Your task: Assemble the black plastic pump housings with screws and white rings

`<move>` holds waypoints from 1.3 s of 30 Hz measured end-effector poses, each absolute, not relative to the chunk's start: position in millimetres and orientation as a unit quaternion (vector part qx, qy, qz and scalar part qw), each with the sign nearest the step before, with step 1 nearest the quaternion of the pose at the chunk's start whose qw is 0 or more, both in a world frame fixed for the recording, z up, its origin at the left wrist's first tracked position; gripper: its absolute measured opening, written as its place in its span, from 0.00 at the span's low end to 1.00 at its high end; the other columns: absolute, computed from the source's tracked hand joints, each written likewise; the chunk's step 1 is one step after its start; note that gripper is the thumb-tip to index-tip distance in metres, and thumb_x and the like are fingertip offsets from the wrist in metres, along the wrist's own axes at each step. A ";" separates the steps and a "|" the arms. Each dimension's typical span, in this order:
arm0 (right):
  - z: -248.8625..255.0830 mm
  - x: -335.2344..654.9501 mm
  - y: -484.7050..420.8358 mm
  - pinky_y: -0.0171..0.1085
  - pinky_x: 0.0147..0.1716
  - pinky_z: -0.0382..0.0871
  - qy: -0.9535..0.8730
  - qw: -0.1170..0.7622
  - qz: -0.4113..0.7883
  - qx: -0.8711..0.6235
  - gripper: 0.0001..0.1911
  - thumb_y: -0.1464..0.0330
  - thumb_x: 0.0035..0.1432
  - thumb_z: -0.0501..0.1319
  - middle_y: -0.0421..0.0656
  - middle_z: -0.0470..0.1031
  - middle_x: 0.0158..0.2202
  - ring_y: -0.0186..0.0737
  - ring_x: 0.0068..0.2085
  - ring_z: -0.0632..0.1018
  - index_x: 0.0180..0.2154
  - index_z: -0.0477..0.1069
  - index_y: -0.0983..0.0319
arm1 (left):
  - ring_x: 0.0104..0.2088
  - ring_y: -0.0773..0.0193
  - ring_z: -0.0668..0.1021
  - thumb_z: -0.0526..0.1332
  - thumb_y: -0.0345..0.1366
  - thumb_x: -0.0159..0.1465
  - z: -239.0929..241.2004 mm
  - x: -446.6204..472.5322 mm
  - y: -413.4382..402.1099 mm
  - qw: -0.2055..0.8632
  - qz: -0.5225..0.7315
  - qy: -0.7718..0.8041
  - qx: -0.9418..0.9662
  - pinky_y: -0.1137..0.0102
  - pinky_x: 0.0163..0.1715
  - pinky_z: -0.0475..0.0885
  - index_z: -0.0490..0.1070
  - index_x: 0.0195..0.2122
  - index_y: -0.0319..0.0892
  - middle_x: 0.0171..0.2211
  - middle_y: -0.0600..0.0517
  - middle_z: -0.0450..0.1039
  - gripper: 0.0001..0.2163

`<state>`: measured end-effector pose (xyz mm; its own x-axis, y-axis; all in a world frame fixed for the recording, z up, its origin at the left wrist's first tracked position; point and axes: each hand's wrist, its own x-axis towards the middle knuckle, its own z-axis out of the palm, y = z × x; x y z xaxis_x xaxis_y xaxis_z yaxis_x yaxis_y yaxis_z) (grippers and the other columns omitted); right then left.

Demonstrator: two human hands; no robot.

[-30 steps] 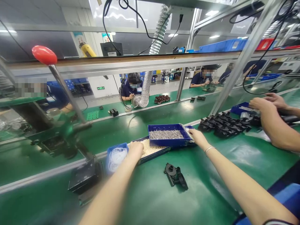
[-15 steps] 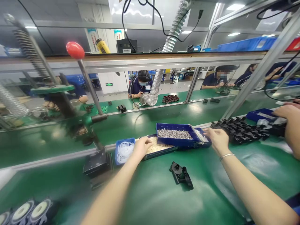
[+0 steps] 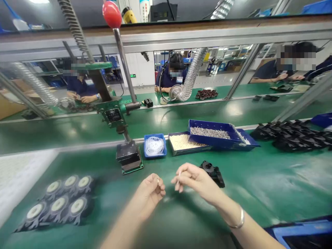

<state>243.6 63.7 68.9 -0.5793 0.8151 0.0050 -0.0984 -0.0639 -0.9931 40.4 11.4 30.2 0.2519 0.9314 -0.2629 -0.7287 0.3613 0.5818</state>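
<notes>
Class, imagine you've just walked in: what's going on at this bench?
A person's left hand pinches a tiny cream-coloured part; the right hand holds a small whitish piece. A black plastic housing lies partly hidden behind the right hand. Beyond are bins of white rings, cream pieces and metal pins.

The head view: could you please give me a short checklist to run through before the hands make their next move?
1. Left hand holds a small yellowish piece: ok.
2. Right hand holds a small whitish piece: ok.
3. Exact type of either piece: cannot tell, too small.
4. Black part fully in view: not ok, the right hand overlaps one edge.
5. Both hands apart from the lever press: ok.
</notes>
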 end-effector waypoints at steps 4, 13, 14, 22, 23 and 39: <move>59.1 200.9 48.5 0.34 0.28 0.72 -0.557 0.359 0.697 -0.275 0.13 0.60 0.58 0.68 0.43 0.77 0.34 0.36 0.31 0.79 0.34 0.71 0.62 | 0.28 0.73 0.73 0.71 0.39 0.59 29.6 25.3 -7.0 0.759 0.551 0.302 0.171 0.77 0.33 0.71 0.67 0.30 0.39 0.27 0.56 0.68 0.13; 60.9 175.4 36.3 0.37 0.33 0.75 -0.522 0.348 0.724 -0.285 0.14 0.60 0.57 0.69 0.45 0.80 0.31 0.38 0.31 0.80 0.34 0.72 0.64 | 0.29 0.72 0.73 0.71 0.36 0.59 24.3 8.5 -22.5 0.736 0.574 0.315 0.172 0.77 0.33 0.69 0.68 0.30 0.39 0.28 0.54 0.70 0.12; 60.9 174.1 35.3 0.37 0.33 0.75 -0.523 0.353 0.719 -0.290 0.14 0.60 0.56 0.69 0.44 0.79 0.32 0.38 0.32 0.80 0.34 0.72 0.64 | 0.28 0.73 0.72 0.71 0.36 0.59 23.4 7.9 -23.0 0.734 0.577 0.317 0.168 0.77 0.33 0.69 0.68 0.30 0.39 0.27 0.55 0.70 0.12; 60.5 168.3 28.5 0.35 0.28 0.73 -0.530 0.368 0.699 -0.309 0.14 0.59 0.56 0.69 0.41 0.77 0.28 0.37 0.29 0.78 0.34 0.71 0.62 | 0.27 0.73 0.72 0.73 0.37 0.57 22.3 8.5 -27.1 0.741 0.592 0.301 0.100 0.77 0.31 0.71 0.70 0.29 0.37 0.26 0.56 0.68 0.12; 59.6 167.9 27.5 0.35 0.28 0.73 -0.539 0.370 0.689 -0.313 0.14 0.59 0.57 0.69 0.41 0.77 0.27 0.36 0.29 0.77 0.34 0.72 0.62 | 0.27 0.74 0.73 0.74 0.36 0.56 23.1 9.0 -27.5 0.742 0.595 0.297 0.083 0.77 0.31 0.71 0.71 0.30 0.37 0.26 0.56 0.69 0.12; 45.1 161.7 13.3 0.38 0.34 0.72 -0.778 0.460 0.338 -0.263 0.07 0.71 0.63 0.62 0.43 0.71 0.34 0.40 0.35 0.75 0.41 0.76 0.55 | 0.30 0.72 0.78 0.74 0.32 0.54 24.9 18.4 -32.1 0.756 0.605 0.250 -0.007 0.77 0.34 0.76 0.75 0.31 0.36 0.30 0.52 0.76 0.10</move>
<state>161.7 13.3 45.1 -0.4389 0.7201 0.5374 0.0975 0.6327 -0.7682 18.4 -32.1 24.9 0.1435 0.9105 -0.3877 -0.9180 0.2688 0.2915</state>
